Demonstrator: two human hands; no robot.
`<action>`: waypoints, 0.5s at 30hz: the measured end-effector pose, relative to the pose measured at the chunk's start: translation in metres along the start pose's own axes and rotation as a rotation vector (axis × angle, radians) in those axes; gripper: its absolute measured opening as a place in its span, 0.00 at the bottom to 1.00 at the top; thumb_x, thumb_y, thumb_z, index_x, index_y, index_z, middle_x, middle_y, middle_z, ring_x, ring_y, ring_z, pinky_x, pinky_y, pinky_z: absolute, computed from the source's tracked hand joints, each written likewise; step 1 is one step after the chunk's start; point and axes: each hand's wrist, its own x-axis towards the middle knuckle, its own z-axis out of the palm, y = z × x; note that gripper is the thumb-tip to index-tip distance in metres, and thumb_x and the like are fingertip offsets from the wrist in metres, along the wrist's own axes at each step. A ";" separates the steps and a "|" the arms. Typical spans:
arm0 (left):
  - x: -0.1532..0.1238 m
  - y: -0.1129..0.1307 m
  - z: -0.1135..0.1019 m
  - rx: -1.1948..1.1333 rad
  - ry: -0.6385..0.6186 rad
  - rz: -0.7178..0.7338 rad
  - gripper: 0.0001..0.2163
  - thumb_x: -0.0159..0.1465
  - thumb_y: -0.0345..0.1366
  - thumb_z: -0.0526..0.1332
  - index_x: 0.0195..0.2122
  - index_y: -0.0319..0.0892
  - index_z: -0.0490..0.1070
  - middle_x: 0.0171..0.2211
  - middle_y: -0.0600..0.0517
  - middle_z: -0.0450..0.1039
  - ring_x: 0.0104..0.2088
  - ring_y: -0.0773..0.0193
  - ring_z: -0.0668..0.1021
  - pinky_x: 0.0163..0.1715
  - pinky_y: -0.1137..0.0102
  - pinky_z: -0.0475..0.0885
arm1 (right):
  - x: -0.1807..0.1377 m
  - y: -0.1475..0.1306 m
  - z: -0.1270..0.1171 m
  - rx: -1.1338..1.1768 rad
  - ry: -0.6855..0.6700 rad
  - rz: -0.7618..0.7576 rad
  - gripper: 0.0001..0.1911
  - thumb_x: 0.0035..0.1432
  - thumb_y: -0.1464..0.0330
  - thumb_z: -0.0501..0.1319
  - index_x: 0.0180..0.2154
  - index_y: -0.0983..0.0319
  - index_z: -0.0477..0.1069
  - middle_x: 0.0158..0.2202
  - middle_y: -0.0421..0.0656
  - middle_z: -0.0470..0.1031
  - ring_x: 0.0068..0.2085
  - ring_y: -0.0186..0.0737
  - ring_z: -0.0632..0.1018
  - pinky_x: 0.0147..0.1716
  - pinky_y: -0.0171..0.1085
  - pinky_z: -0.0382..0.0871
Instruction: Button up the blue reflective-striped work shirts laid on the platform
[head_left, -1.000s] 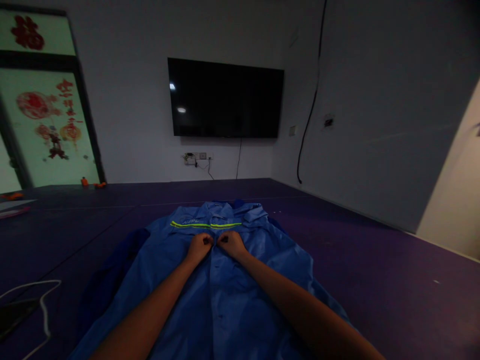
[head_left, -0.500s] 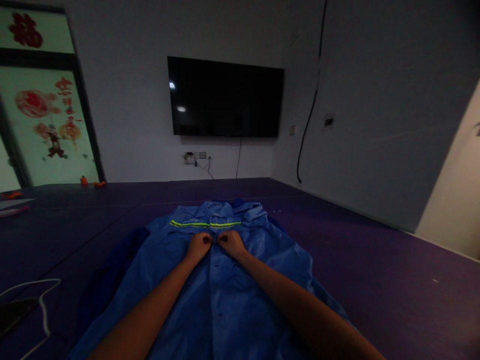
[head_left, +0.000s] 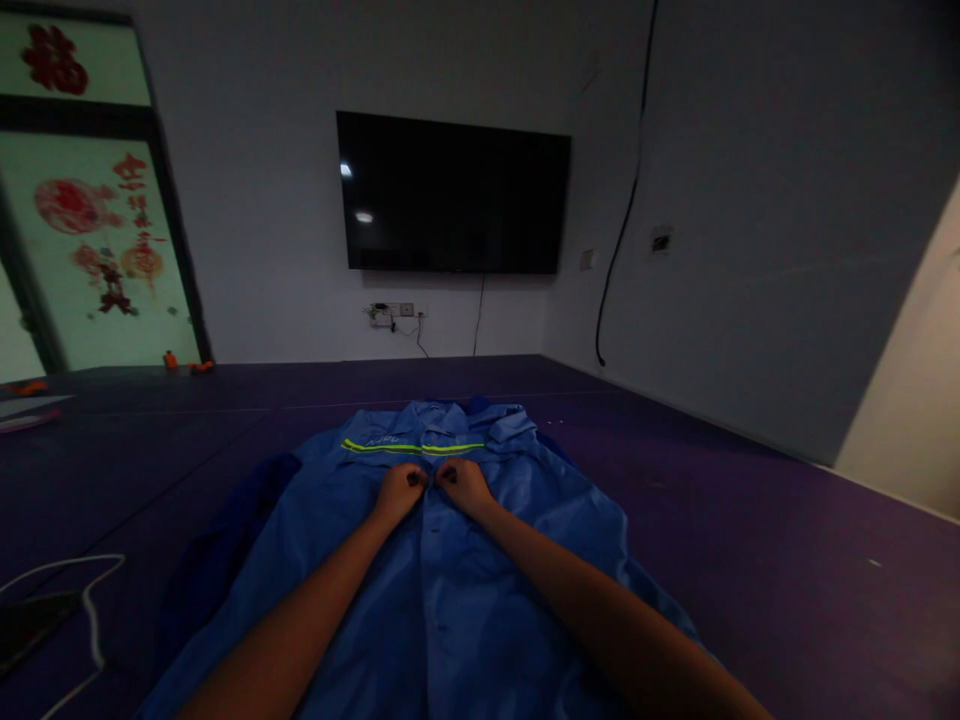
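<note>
A blue work jacket (head_left: 480,570) lies front side up, its collar pointing away from me and a yellow-green stripe (head_left: 450,450) across the chest. Just below that stripe, at the front placket, my left hand (head_left: 403,490) is closed in a pinch on the jacket's edge. Close beside it, my right hand (head_left: 461,485) pinches the placket from the other side. The fingertips nearly meet, and whatever small part sits between them is hidden. Buttonholes show along the placket nearer to me. Darker blue cloth (head_left: 232,510) sticks out from under the jacket on the left.
The jacket rests on a dark purple surface (head_left: 750,560). At the lower left are a white cable (head_left: 94,620) and a dark flat object (head_left: 34,630). A television (head_left: 457,195) hangs on the far wall, and a black cable (head_left: 622,230) dangles at the right.
Both hands keep their pinch at the same spot on the placket. The whole view has shifted very slightly.
</note>
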 end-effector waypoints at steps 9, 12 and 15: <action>0.000 -0.001 0.001 -0.013 0.003 0.011 0.07 0.49 0.25 0.56 0.24 0.37 0.73 0.26 0.49 0.75 0.29 0.63 0.76 0.33 0.71 0.70 | -0.001 -0.002 -0.002 -0.003 -0.025 -0.021 0.09 0.47 0.76 0.57 0.27 0.62 0.75 0.28 0.41 0.78 0.32 0.37 0.77 0.32 0.30 0.67; 0.000 -0.001 0.000 -0.016 0.003 0.016 0.07 0.49 0.25 0.56 0.24 0.37 0.74 0.26 0.50 0.75 0.30 0.63 0.76 0.34 0.71 0.69 | -0.001 -0.002 -0.002 -0.004 -0.031 -0.024 0.10 0.47 0.76 0.56 0.26 0.61 0.75 0.28 0.40 0.78 0.32 0.37 0.77 0.32 0.30 0.67; 0.000 -0.002 0.001 -0.019 0.004 0.018 0.07 0.49 0.25 0.56 0.25 0.37 0.74 0.26 0.50 0.75 0.30 0.63 0.76 0.34 0.71 0.69 | -0.001 -0.001 -0.002 -0.006 -0.034 -0.028 0.11 0.47 0.77 0.55 0.27 0.61 0.75 0.28 0.40 0.78 0.32 0.37 0.77 0.32 0.30 0.66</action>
